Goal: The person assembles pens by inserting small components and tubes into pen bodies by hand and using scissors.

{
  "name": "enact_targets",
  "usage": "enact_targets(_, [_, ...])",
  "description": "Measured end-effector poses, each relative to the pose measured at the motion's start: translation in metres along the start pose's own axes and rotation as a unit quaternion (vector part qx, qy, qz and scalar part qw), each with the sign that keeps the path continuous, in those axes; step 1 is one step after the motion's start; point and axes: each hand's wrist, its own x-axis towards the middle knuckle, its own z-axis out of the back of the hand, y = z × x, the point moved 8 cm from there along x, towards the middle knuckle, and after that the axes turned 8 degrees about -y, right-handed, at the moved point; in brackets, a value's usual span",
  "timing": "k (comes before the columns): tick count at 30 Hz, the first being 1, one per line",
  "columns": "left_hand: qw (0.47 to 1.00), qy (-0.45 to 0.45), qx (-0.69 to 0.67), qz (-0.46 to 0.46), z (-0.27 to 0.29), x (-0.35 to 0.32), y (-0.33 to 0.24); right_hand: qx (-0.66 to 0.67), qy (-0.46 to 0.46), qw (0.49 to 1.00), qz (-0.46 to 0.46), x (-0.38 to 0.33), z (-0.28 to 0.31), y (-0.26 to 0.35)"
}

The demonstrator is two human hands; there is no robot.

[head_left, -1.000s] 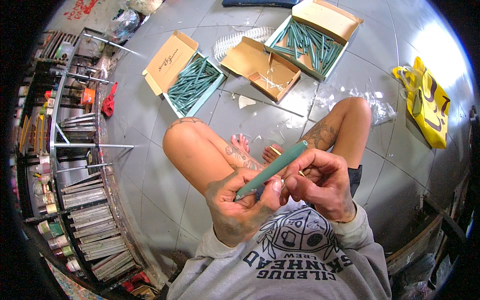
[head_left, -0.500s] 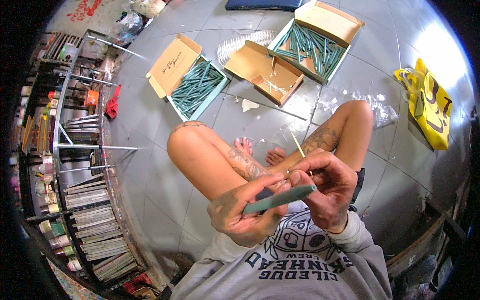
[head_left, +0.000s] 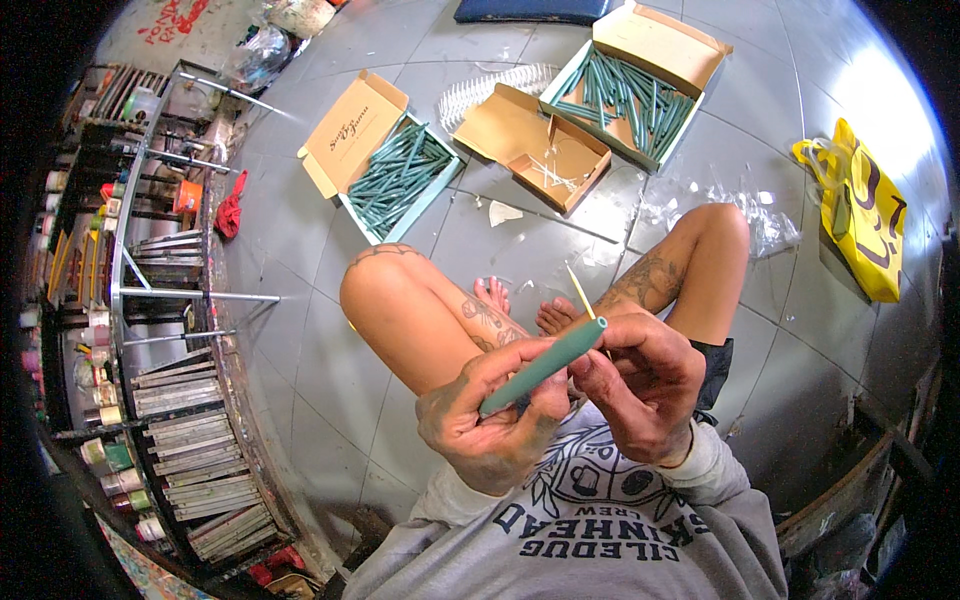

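Between thumb and fingers, my left hand (head_left: 487, 425) grips a green tapered tube (head_left: 545, 366) shaped like a pen barrel. It tilts up to the right, and a small round hole shows at its raised end. My right hand (head_left: 645, 385) is closed beside that end, its fingertips pinching a thin pale-yellow stick (head_left: 581, 291) that points up and away. The stick's lower part is hidden behind the tube and fingers. Similar green tubes fill an open box (head_left: 384, 226) at the left and another open box (head_left: 682, 134) farther right.
A small cardboard box (head_left: 580, 206) with a few thin white sticks sits between them. Nearby lie clear plastic wrapping (head_left: 765, 225), a ribbed clear plastic piece (head_left: 490, 88) and a paper scrap (head_left: 505, 212). A yellow bag (head_left: 868, 235) stands right; a metal-framed shelf (head_left: 130, 345) lines the left.
The green tube has swung up in my left hand, so its holed end now faces up. My right hand and the yellow stick have shifted slightly left.
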Motion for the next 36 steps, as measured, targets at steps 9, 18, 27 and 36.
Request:
enact_targets(9, [0.994, 0.043, 0.078, -0.069, 0.0, 0.01, -0.016, -0.121, 0.022, 0.982, 0.143, 0.003, -0.007, 0.021])
enact_targets(18, [0.993, 0.066, 0.054, -0.082, 0.003, 0.013, -0.009, -0.118, 0.018, 0.982, 0.148, 0.001, -0.007, 0.019])
enact_targets(27, [0.996, 0.056, -0.007, 0.069, -0.001, 0.019, 0.005, -0.054, 0.039, 0.995, 0.07, 0.004, -0.009, 0.005])
enact_targets(36, [0.993, 0.074, -0.021, 0.09, -0.001, 0.019, 0.007, 0.069, 0.03, 0.993, -0.086, 0.001, -0.009, -0.007])
